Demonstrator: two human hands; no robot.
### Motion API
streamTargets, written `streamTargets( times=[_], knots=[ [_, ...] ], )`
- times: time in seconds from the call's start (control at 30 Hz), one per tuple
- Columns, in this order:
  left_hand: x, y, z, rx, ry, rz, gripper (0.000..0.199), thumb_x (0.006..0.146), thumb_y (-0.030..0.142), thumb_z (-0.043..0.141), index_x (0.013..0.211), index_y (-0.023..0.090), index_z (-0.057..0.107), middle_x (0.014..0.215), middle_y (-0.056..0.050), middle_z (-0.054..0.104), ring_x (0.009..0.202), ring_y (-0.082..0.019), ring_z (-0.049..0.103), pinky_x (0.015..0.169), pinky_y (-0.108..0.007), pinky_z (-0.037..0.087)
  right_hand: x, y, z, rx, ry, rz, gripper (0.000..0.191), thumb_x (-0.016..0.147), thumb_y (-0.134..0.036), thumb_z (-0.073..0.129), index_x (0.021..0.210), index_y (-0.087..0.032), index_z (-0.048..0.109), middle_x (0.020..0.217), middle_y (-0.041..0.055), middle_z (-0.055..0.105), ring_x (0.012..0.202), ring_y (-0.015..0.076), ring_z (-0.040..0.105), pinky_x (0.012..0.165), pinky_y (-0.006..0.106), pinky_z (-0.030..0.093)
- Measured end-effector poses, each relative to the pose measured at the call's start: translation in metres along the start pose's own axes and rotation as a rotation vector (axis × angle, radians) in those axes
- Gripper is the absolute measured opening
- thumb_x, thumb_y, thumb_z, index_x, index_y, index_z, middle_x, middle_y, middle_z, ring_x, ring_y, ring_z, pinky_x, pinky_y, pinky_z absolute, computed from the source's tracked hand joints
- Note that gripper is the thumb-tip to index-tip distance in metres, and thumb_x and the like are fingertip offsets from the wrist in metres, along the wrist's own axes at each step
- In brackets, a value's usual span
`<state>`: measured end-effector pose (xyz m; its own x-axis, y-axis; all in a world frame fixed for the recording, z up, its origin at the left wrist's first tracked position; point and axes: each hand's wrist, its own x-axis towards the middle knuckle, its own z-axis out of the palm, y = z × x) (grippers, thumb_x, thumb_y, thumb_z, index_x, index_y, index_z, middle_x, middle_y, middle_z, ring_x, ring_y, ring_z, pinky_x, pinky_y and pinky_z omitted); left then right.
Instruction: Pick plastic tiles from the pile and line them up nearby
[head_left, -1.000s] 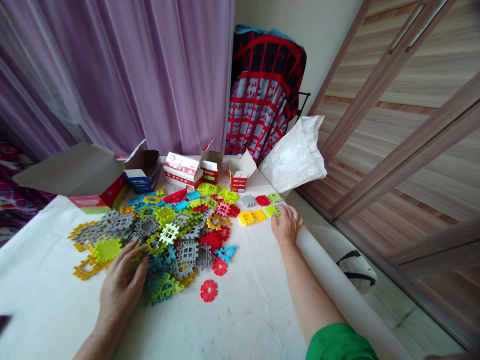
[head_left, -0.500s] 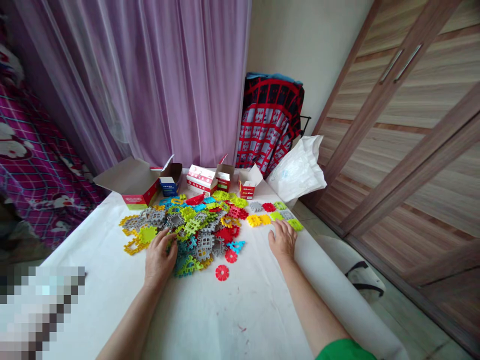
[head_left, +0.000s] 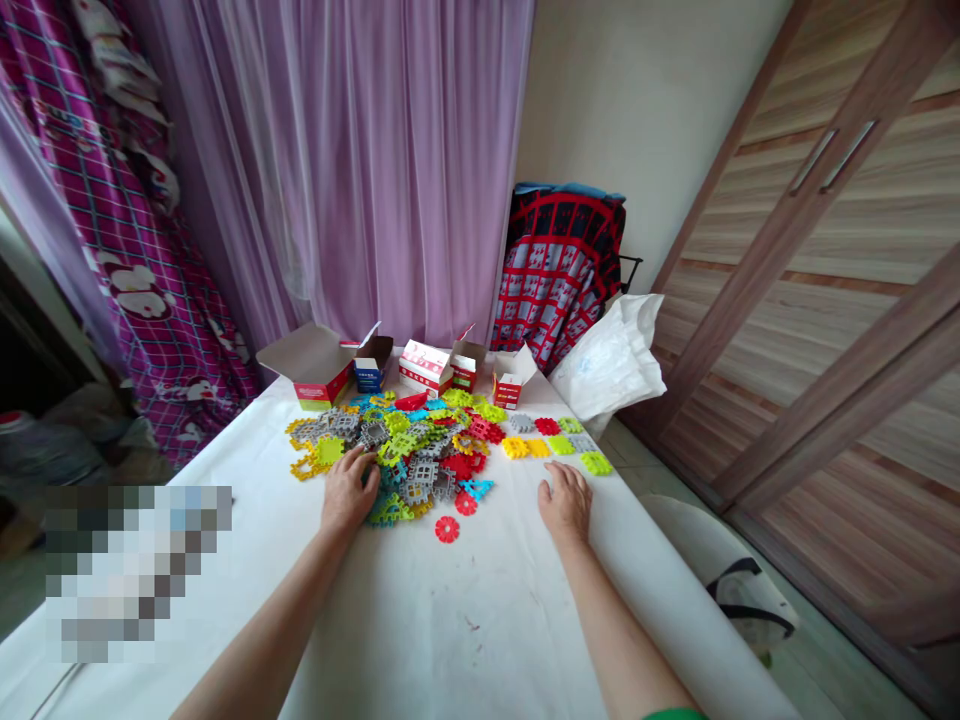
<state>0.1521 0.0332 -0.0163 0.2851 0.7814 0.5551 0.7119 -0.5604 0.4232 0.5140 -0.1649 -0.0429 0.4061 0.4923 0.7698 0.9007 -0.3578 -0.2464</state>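
My left hand (head_left: 349, 490) lies at the near left edge of a heap of plastic interlocking building pieces (head_left: 424, 470), its fingertips at the grey and yellow ones. Its fingers are loosely bent and apart, with nothing visibly held. My right hand (head_left: 567, 503) rests open on the table, thumb away from the fingers. Just beyond its fingertips is a small grouping of flat pieces: a yellow piece (head_left: 515, 448), a lime piece (head_left: 598, 463), a red piece (head_left: 547, 426) and several others. Two red notched discs, one of them nearest me (head_left: 447, 529), lie in front of the heap.
Behind the heap stand several small open cartons, including a large red one (head_left: 321, 390) and a blue one (head_left: 368, 375). A white plastic bag (head_left: 611, 360) leans at the table's far right corner. The table (head_left: 450, 640) has a white cover. A pixelated patch hides its left side.
The view has shifted, so the table sits farther right in the frame. My right hand has drawn slightly back from the lime piece. My left hand stays at the heap's edge.
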Motion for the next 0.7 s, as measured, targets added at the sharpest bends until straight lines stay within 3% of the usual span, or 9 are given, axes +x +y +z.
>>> streamTargets(
  times=[0.3,0.5,0.7],
  knots=[
    [-0.0088,-0.002,-0.0042,0.068,-0.039,0.026,0.039,0.094,0.042,0.048,0.12,0.026,0.073,0.138,-0.01,0.065,0.123,-0.028,0.063,0.11,-0.047,0.049,-0.0002,0.0006,0.0028,0.096,-0.014,0.009,0.031,0.087,-0.018,0.049,0.11,-0.018,0.07,0.111,0.0134,0.073,0.109,0.0292,0.06,0.095,0.043,0.046],
    [-0.0077,0.0043,-0.0046,0.087,-0.086,0.095,0.046,0.092,0.045,0.051,0.132,0.027,0.066,0.145,-0.009,0.062,0.137,-0.03,0.053,0.116,-0.051,0.042,0.0002,-0.0033,0.0022,0.1,-0.031,0.006,0.031,0.087,-0.018,0.05,0.112,-0.018,0.07,0.113,0.0134,0.073,0.111,0.029,0.06,0.097,0.043,0.047],
    [-0.0063,0.0069,-0.0072,0.105,-0.115,0.123,0.044,0.09,0.049,0.054,0.124,0.025,0.068,0.136,-0.009,0.069,0.136,-0.033,0.054,0.116,-0.054,0.042,0.0006,-0.0037,0.0035,0.121,-0.034,0.025,0.032,0.086,-0.017,0.05,0.111,-0.017,0.071,0.113,0.0138,0.073,0.11,0.029,0.06,0.098,0.044,0.048]
  ],
)
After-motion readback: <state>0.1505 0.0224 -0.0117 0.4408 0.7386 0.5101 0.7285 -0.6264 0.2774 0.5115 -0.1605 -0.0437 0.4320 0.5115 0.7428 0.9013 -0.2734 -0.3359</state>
